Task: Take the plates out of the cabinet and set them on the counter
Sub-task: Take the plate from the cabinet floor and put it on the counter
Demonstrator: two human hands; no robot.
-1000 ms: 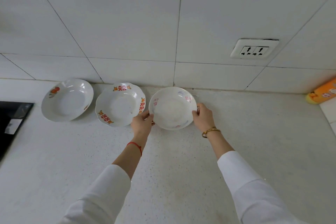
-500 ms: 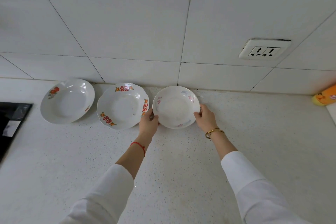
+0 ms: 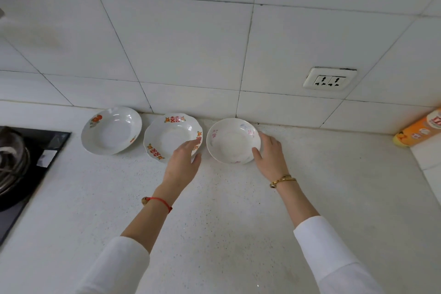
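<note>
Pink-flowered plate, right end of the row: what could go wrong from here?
1. The right hand touches the pink-flowered plate at its rim; pulling away carelessly could drag or tip it.
2. The left hand overlaps the near edge of the red-patterned plate; a bump might knock it into its neighbours, which sit close.
3. All three plates crowd the tiled wall, so a shove could chip a rim.

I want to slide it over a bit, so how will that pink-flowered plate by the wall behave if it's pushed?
The pink-flowered plate looks like rigid glazed ceramic, so it should slide as one piece on the speckled counter. It sits flat, so it is unlikely to tip. It probably chips if knocked against the neighbouring plate.
</note>
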